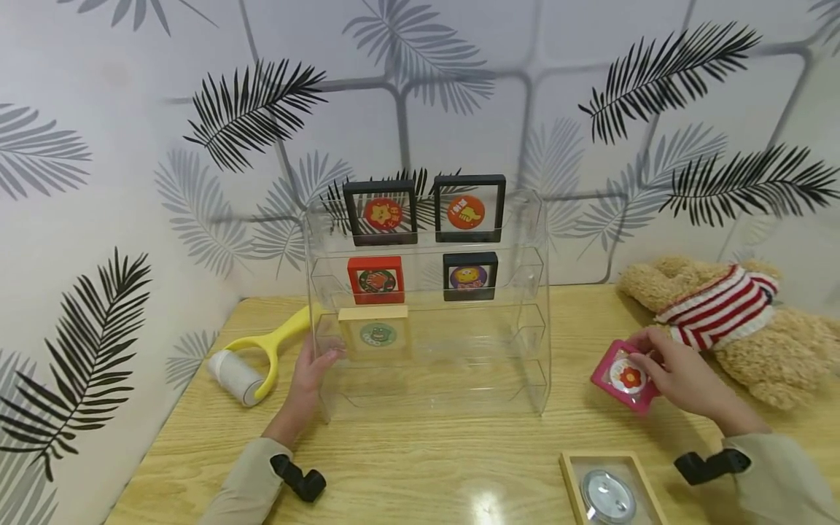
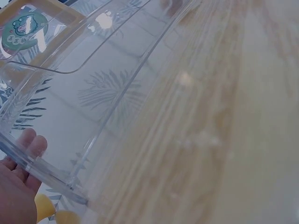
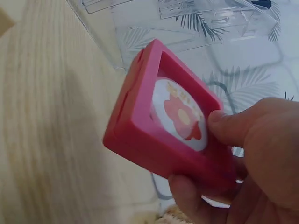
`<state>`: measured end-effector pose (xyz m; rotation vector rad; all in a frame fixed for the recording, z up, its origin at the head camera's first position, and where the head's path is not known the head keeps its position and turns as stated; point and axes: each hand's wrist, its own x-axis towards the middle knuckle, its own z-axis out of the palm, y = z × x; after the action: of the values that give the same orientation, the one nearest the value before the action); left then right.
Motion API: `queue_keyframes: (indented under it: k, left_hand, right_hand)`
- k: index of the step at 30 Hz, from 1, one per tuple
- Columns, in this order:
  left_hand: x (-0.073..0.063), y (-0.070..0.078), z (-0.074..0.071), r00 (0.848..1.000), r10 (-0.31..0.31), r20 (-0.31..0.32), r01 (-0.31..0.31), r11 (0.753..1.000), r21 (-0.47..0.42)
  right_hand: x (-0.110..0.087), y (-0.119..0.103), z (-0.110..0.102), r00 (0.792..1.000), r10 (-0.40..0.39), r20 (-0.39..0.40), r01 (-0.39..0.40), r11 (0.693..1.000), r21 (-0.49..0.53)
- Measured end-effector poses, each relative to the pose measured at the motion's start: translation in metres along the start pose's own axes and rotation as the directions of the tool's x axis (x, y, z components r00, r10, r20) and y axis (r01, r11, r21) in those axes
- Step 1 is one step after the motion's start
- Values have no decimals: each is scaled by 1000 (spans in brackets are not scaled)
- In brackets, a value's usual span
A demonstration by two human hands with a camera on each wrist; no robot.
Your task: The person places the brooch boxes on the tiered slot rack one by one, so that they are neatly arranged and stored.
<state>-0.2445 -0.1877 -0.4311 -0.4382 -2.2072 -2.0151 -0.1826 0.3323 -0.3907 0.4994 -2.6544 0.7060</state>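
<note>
At the right of the head view, the right hand (image 1: pixel 682 375) holds a pink frame (image 1: pixel 623 378) just above the wooden table (image 1: pixel 459 467). Its thumb lies across the front edge and its fingers curl under the back, so the grip is closed around the frame. The right wrist view shows the same pink frame (image 3: pixel 168 140) tilted, with a red flower badge (image 3: pixel 183 119) inside it and the thumb (image 3: pixel 233 128) pressing on the rim.

In the centre of the head view stands a clear shelf rack (image 1: pixel 538 306). The left hand (image 1: pixel 311 368) rests against its lower left edge, fingers touching the wall. In the left wrist view the fingertips (image 2: pixel 32 142) lie fairly straight against the clear plastic (image 2: pixel 117 93); whether they clasp the edge cannot be told.

On the rack's top tier sit two black frames (image 1: pixel 380 213) (image 1: pixel 469 208). Below them are a red frame (image 1: pixel 375 280) and a smaller black frame (image 1: pixel 469 277). A wooden frame (image 1: pixel 375 333) with a green badge sits lower left, beside the left hand.

A yellow lint roller (image 1: pixel 252 361) lies at the left of the table. A teddy bear (image 1: pixel 735 313) in a striped jumper lies at the right, just behind the right hand. Another wooden frame (image 1: pixel 613 492) lies flat at the bottom edge.
</note>
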Motion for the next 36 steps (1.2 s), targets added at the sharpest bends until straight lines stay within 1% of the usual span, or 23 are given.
queue_keyframes:
  k: [2, 4, 7, 9, 11, 13, 16, 18, 21, 23, 25, 28, 30, 32, 36]
  left_hand:
    - [0, 0, 0, 1000, -7, -3, 7, 1000, 0]
    - [0, -1, 0, 1000, -11, -5, 11, 1000, 2]
    - [1, 0, -1, 1000, 3, -5, -3, 1000, -4]
    - [1, 0, -1, 1000, 20, -5, -20, 1000, -8]
    - [2, 0, -1, 999, 36, -5, -36, 999, -15]
    - [2, 0, -1, 999, 44, -7, -44, 999, -20]
    - [2, 0, -2, 999, 45, -12, -45, 999, -22]
    - [2, 0, -2, 999, 42, -13, -42, 999, -25]
    - [2, 1, -2, 999, 34, -14, -34, 999, -23]
    - [1, 1, -2, 999, 31, -12, -31, 999, -18]
    - [1, 0, -2, 999, 34, -13, -34, 999, -18]
    - [1, -1, -1, 999, 43, -15, -43, 999, -21]
    - [1, -1, -1, 999, 51, -18, -51, 998, -30]
    - [1, -1, 0, 998, 54, -17, -55, 998, -29]
    - [0, -2, 1, 998, 54, -19, -55, 998, -31]
  right_hand:
    - [5, -5, -4, 999, -15, -39, 15, 1000, 6]
    - [11, -12, -10, 997, -14, -70, 17, 999, 37]
    - [20, -22, -18, 991, -8, -132, 20, 996, 87]
    - [26, -29, -23, 982, -17, -188, 42, 991, 130]
    - [33, -36, -27, 967, -41, -251, 84, 983, 162]
    - [40, -45, -31, 952, -60, -299, 125, 971, 202]
    - [49, -61, -35, 939, -97, -330, 187, 949, 254]
    - [54, -73, -37, 934, -123, -336, 219, 940, 262]
    - [61, -90, -34, 920, -156, -359, 261, 929, 264]
    - [65, -100, -31, 913, -164, -375, 272, 927, 258]
    - [71, -108, -26, 899, -177, -400, 299, 916, 267]
    - [79, -119, -18, 883, -222, -413, 347, 902, 257]
    - [83, -125, -12, 872, -268, -410, 385, 892, 236]
    - [87, -129, -6, 865, -310, -394, 413, 886, 210]
    - [95, -137, 5, 848, -389, -360, 454, 884, 112]
